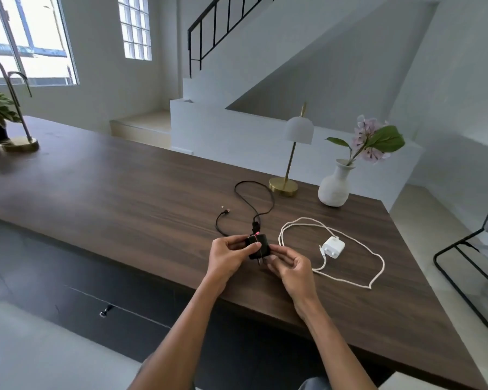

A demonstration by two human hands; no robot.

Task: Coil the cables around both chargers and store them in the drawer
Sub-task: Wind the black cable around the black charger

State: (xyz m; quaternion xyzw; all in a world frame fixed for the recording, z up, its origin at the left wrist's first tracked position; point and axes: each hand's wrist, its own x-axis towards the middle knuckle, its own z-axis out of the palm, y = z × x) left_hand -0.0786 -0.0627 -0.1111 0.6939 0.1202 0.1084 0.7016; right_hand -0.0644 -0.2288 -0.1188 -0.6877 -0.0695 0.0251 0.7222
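1. The left hand point(231, 249) grips the black charger point(261, 247) just above the desk point(124, 187). The right hand point(288, 266) pinches its lower corner; I cannot tell whether it also holds cable.
2. Step in hand, I judge: winding the black cable point(254, 198), most of it loose on the desk behind.
3. The next move calls for taut, even wraps.
4. The white charger point(331, 247) and white cable point(378, 266) lie untouched to the right; the drawer point(110, 302) looks closed.
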